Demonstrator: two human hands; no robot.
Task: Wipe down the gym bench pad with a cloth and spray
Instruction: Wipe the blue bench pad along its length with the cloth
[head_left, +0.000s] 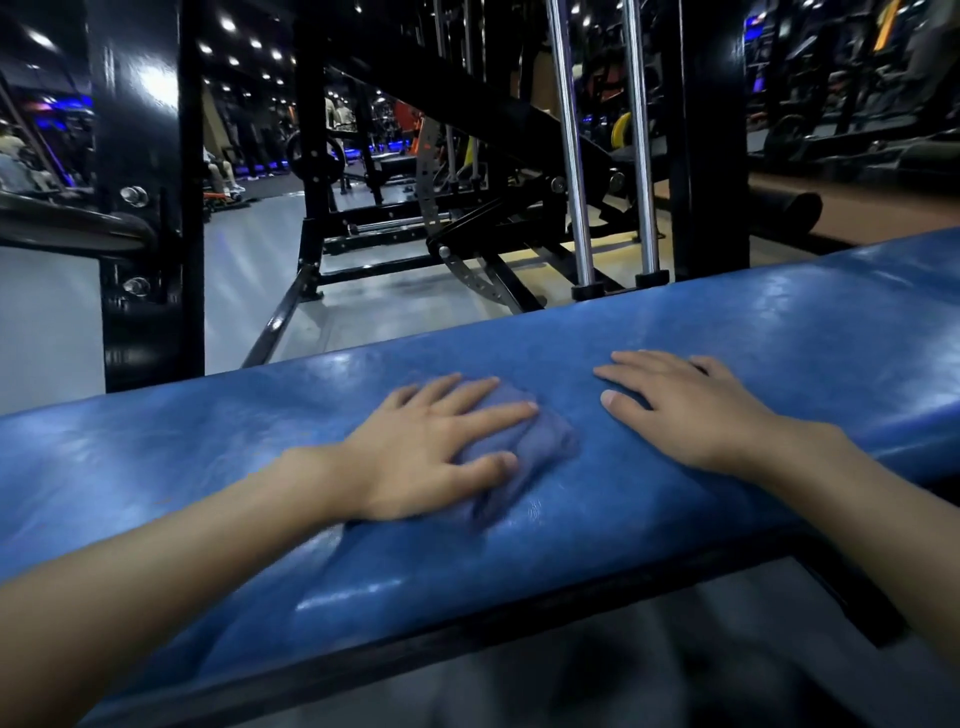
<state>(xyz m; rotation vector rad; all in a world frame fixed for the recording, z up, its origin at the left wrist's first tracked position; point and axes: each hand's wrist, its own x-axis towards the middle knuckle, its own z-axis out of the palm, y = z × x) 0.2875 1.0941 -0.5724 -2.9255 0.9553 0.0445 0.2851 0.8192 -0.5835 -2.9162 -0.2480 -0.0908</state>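
A long blue bench pad (727, 332) runs across the view from lower left to upper right, shiny and slightly worn. My left hand (431, 447) lies on the middle of it, fingers spread and pressing a folded blue cloth (540, 447) flat against the pad. The cloth shows past my fingertips and looks blurred. My right hand (685, 410) rests palm down on the pad just to the right of the cloth, fingers apart and holding nothing. No spray bottle is in view.
Behind the pad stands a black rack with an upright post (150, 208) at left, two chrome guide rods (571, 156) and another thick black post (711, 135) at right. An adjustable bench frame (467, 249) sits on the grey floor beyond. People are far off at left.
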